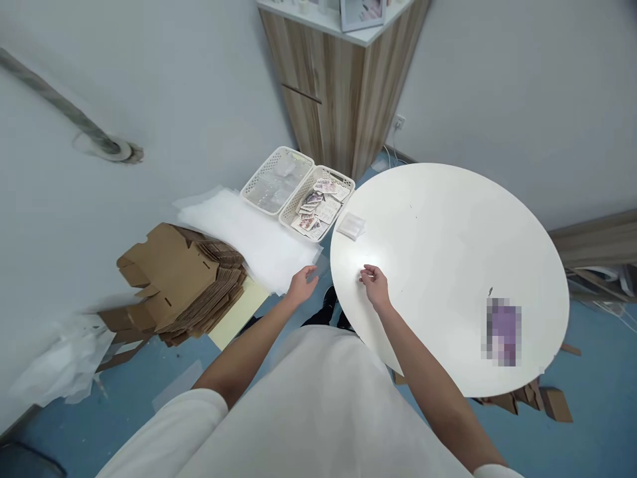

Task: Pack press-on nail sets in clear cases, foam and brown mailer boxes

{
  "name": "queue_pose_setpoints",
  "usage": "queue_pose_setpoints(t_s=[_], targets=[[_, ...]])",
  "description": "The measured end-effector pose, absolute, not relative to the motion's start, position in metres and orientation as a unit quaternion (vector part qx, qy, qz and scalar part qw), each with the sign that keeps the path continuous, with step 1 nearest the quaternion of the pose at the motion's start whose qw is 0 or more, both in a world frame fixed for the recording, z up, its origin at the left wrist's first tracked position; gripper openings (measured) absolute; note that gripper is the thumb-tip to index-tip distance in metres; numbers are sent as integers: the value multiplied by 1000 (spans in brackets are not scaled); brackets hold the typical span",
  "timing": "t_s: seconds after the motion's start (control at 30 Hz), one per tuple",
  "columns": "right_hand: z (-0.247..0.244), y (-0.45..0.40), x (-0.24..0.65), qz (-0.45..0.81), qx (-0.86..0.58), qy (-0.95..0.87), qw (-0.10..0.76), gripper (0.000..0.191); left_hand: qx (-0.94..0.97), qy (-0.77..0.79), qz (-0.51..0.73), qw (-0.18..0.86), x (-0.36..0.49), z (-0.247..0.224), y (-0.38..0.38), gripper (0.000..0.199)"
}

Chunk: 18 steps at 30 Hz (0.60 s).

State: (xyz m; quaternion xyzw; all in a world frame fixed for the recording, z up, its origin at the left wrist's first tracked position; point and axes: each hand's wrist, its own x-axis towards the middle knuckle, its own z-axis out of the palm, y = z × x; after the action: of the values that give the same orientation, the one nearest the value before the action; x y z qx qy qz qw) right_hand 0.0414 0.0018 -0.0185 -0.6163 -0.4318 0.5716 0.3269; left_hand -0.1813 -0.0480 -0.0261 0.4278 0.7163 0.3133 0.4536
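Observation:
My left hand (302,285) hangs in the air beside the stack of white sheets, its thumb and fingers apart and nothing in it. Over the near left part of the round white table (448,232) is my right hand (375,287), fingers loosely curled and slightly apart, with no object seen in them. Beyond it, close to the table's left rim, lies a small clear plastic packet (351,226). A white basket (340,174) holding many printed cards stands just left of the table. Beside that basket, another white basket (277,211) contains clear plastic bags.
White foam sheets (249,229) lie at the left, next to a pile of flattened brown cardboard boxes (184,275). A pixelated purple item (505,330) rests on the table's right side. Behind stands a wood-grain cabinet (338,86). Cardboard pieces (556,405) lie under the table's right edge.

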Motion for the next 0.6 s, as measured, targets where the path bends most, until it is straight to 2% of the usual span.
queue_pose_setpoints(t_s=[0.27,0.47,0.6], targets=[[-14,-6,16,631,-535,-493,268,41,427,715,324,449,-189,-4,-89,30],[-2,1,-23,626,-486,-569,221,45,410,748,349,387,-212,4,-106,27],[6,5,-66,622,-448,-611,199,46,393,800,337,303,-243,8,-112,32]])
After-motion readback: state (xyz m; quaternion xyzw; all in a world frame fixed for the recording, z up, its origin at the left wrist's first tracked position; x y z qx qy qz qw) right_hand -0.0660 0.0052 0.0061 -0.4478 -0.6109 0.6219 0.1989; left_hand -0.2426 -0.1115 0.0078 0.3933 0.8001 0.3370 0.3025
